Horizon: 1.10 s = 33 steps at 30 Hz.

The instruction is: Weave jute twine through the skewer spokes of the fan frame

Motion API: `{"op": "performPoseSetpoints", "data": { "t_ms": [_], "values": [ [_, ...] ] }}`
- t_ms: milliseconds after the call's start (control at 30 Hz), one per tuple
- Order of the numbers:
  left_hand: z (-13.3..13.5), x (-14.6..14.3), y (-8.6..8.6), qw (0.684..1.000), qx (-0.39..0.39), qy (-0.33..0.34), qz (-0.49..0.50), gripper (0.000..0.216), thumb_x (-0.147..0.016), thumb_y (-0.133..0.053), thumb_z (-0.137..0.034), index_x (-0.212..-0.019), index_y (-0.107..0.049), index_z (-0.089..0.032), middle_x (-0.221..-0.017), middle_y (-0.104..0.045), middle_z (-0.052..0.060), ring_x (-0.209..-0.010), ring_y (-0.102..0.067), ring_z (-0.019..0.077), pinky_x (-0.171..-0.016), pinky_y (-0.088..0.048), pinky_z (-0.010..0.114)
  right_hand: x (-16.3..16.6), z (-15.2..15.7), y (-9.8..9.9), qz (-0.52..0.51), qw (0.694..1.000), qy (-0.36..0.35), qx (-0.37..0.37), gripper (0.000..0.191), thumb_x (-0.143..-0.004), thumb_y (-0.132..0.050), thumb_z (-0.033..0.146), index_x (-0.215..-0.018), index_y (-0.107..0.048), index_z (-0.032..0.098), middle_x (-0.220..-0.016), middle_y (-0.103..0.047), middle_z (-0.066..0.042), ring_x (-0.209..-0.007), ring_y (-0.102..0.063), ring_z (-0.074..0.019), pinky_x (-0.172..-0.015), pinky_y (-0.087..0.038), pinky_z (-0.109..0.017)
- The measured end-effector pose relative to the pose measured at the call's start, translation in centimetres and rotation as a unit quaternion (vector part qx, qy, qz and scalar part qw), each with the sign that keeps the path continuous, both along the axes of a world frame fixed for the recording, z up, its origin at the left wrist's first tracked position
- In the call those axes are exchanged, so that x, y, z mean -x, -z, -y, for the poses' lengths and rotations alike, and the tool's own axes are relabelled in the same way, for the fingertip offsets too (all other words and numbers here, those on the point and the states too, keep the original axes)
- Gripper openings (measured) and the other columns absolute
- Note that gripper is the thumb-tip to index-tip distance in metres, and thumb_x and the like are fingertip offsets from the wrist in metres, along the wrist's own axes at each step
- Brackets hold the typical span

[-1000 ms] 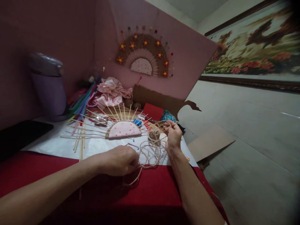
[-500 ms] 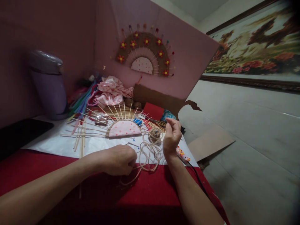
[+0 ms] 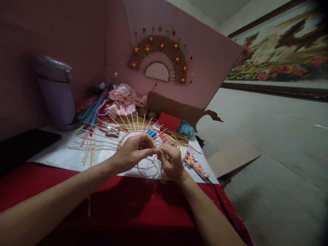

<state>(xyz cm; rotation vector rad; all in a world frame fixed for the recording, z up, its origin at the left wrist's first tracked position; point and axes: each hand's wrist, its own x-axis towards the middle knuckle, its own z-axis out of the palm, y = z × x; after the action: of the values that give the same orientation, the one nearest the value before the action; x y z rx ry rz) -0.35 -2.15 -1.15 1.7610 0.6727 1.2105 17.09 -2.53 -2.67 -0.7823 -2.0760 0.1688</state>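
My left hand (image 3: 132, 150) and my right hand (image 3: 170, 162) meet fingertip to fingertip above the white sheet, both pinched on the jute twine (image 3: 150, 176). The twine hangs in loose loops below the fingers. Its ball (image 3: 169, 142) sits just behind my right hand, partly covered. Behind my left hand lies a half-round piece of pink dotted fabric (image 3: 125, 137) with thin wooden sticks (image 3: 133, 121) fanning out from its curved edge. My left hand hides much of this piece.
To the right lies a flowered glue gun (image 3: 196, 164) with a black cord. Pink cloth (image 3: 125, 99), blue yarn (image 3: 186, 128) and red card (image 3: 169, 122) are heaped behind. A purple flask (image 3: 57, 99) stands left. A finished-looking half-round decoration (image 3: 161, 48) hangs on the pink board.
My left hand has risen from the red cloth, and my right hand has moved left and turned inward to meet it. The twine loops have been pulled up; the glue gun is now uncovered.
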Motion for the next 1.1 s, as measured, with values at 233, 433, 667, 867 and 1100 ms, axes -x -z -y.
{"op": "performPoseSetpoints", "data": {
  "t_ms": [233, 433, 667, 867, 1100],
  "values": [
    [-0.1, 0.0, -0.1, 0.993, 0.088, 0.019, 0.076, 0.019, -0.069, -0.066, -0.021, -0.083, -0.055, -0.014, -0.074, -0.06, 0.002, -0.064, -0.056, 0.0113, -0.058, -0.044, 0.024, 0.0, -0.4, 0.2, -0.093, 0.99, 0.007, 0.102, 0.031, -0.087, -0.047, 0.041, -0.074, -0.065, 0.02, -0.066, -0.06, -0.001, -0.056, -0.052, -0.0129, -0.051, -0.042, -0.024],
    [-0.1, -0.2, -0.1, 0.993, 0.103, 0.02, 0.051, 0.018, -0.068, -0.066, -0.023, -0.08, -0.061, -0.012, -0.067, -0.06, 0.001, -0.054, -0.052, 0.0093, -0.05, -0.042, 0.023, 0.3, -0.5, 0.1, -0.19, 0.963, -0.038, 0.186, 0.04, -0.088, -0.044, 0.045, -0.063, -0.058, 0.018, -0.055, -0.054, 0.002, -0.045, -0.045, -0.009, -0.043, -0.038, -0.021],
    [-0.2, -0.4, 0.2, 0.988, 0.151, 0.029, -0.03, 0.016, -0.068, -0.063, -0.027, -0.062, -0.059, -0.012, -0.05, -0.051, -0.003, -0.046, -0.044, 0.0081, -0.046, -0.034, 0.021, 0.0, -1.1, -0.1, -0.252, 0.94, -0.029, 0.23, 0.038, -0.084, -0.052, 0.044, -0.058, -0.058, 0.017, -0.052, -0.053, 0.003, -0.042, -0.043, -0.0076, -0.04, -0.037, -0.02],
    [-0.1, -0.3, 0.1, 0.986, 0.158, 0.044, -0.005, 0.022, -0.072, -0.061, -0.03, -0.058, -0.054, -0.014, -0.048, -0.047, -0.004, -0.046, -0.04, 0.0074, -0.048, -0.031, 0.021, -0.4, -2.0, 0.3, -0.342, 0.914, -0.007, 0.218, 0.027, -0.078, -0.062, 0.037, -0.061, -0.058, 0.016, -0.054, -0.053, 0.004, -0.041, -0.041, -0.0056, -0.038, -0.035, -0.017],
    [-0.7, 0.0, 1.0, 0.985, 0.162, 0.056, 0.025, 0.023, -0.076, -0.059, -0.03, -0.061, -0.056, -0.014, -0.05, -0.048, -0.004, -0.048, -0.04, 0.0077, -0.048, -0.029, 0.021, -1.0, -2.9, 0.3, -0.457, 0.862, 0.05, 0.213, 0.026, -0.073, -0.066, 0.038, -0.063, -0.053, 0.017, -0.053, -0.053, 0.006, -0.038, -0.04, -0.0049, -0.032, -0.033, -0.015]
  ]
}}
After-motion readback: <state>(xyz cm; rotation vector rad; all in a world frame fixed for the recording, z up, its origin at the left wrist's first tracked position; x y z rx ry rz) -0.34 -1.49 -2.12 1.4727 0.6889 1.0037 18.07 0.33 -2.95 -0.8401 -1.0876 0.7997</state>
